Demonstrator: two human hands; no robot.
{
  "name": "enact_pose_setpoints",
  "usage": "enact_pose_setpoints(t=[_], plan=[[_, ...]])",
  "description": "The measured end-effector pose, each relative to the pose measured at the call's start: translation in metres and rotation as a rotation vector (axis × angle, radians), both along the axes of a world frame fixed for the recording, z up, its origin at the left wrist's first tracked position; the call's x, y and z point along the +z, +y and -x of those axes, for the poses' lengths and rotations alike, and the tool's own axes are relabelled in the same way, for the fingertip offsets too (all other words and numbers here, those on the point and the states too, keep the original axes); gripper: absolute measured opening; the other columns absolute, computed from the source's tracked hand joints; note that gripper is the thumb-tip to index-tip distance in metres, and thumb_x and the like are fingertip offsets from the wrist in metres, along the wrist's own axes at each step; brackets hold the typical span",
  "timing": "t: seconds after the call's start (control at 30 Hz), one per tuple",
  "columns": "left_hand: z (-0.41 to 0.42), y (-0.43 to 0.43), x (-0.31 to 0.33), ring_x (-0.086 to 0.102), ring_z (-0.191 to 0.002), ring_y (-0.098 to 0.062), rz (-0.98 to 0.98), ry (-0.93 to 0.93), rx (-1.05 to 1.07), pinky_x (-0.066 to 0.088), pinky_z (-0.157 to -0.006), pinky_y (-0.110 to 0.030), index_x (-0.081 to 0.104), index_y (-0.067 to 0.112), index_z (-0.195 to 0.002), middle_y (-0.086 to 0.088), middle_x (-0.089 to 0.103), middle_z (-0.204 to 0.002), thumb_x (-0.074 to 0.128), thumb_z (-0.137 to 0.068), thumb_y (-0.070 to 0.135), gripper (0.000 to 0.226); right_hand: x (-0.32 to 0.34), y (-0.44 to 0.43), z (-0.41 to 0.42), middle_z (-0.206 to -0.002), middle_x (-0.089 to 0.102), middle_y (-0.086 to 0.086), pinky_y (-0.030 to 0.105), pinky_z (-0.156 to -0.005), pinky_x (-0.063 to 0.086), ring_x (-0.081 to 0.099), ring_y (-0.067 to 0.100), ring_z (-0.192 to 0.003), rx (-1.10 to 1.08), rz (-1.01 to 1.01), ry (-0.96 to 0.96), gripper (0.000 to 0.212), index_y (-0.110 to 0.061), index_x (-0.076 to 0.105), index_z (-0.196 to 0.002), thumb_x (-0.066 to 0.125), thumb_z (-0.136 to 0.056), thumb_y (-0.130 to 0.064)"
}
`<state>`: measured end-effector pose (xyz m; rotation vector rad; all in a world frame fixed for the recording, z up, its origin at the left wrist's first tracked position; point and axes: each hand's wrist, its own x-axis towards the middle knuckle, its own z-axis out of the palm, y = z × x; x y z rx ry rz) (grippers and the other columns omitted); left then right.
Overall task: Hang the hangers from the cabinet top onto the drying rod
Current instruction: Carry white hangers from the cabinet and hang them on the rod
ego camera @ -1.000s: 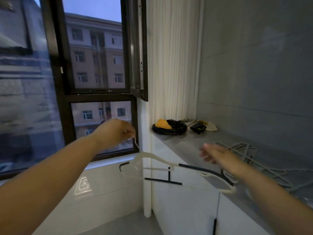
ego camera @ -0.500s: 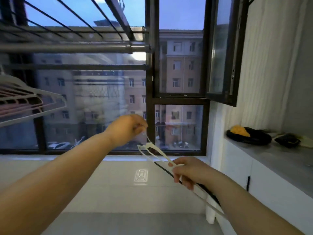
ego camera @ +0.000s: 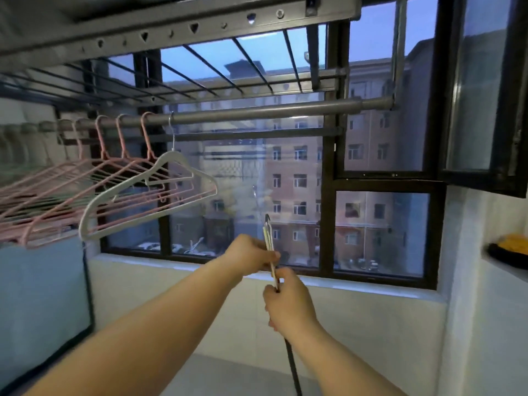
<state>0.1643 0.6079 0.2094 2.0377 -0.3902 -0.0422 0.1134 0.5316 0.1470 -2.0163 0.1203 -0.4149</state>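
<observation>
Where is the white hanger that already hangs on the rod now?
In the head view the white hanger hangs left of centre on the drying rod, rightmost in the row, next to the pink hangers.

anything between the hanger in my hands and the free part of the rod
Nothing visible. The hanger, held by the left hand and right hand, is below the rod, with open air between. The hung hangers crowd only the rod's left part.
</observation>
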Motion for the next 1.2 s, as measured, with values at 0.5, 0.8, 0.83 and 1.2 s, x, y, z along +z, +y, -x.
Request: enact_pose_setpoints(t=[0.5,0.8,0.83,1.2], plan=[[-0.025,0.095,0.075,0.052,-0.028,-0.001,-0.037,-0.332,0.313,0.046,-0.035,-0.012,0.056,0.009,-0.065,-0.007,0.058,-0.053,0.04,-0.092,0.007,0.031,0.063,0.032,-0.055,-0.119,0.058,0.006,0.024,-0.078,0.04,0.055,0.021,-0.108,0.169,0.263,-0.174,0.034,-0.013,0.045,-0.131,0.045,-0.097,-0.021],[-0.045,0.103,0.123,0.057,-0.049,-0.009,-0.111,-0.525,0.359,0.048,-0.042,-0.015,0.06,0.001,-0.1,-0.002,0.062,-0.074,0.042,-0.094,0.011,0.021,0.076,-0.011,-0.066,-0.114,0.06,0.007,0.033,-0.09,0.048,0.057,0.021,-0.105,-0.034,0.475,-0.179,0.032,-0.015,0.048,-0.128,0.045,-0.096,-0.017],[-0.048,0.103,0.127,0.057,-0.051,-0.01,-0.103,-0.525,0.366,0.047,-0.042,-0.015,0.06,0.001,-0.1,-0.001,0.061,-0.071,0.042,-0.095,0.011,0.021,0.088,-0.019,-0.064,-0.115,0.059,0.008,0.035,-0.09,0.049,0.057,0.022,-0.104,-0.074,0.495,-0.233,0.032,-0.014,0.048,-0.128,0.045,-0.096,-0.016],[-0.069,0.097,0.132,0.057,-0.054,-0.01,-0.125,-0.401,0.307,0.047,-0.043,-0.014,0.058,0.001,-0.11,-0.001,0.058,-0.071,0.045,-0.094,0.012,0.024,0.231,-0.07,-0.059,-0.137,0.045,0.021,0.05,-0.112,0.024,0.038,0.039,-0.13,-0.551,1.399,-0.703,0.055,-0.003,0.046,-0.132,0.063,-0.08,0.002]])
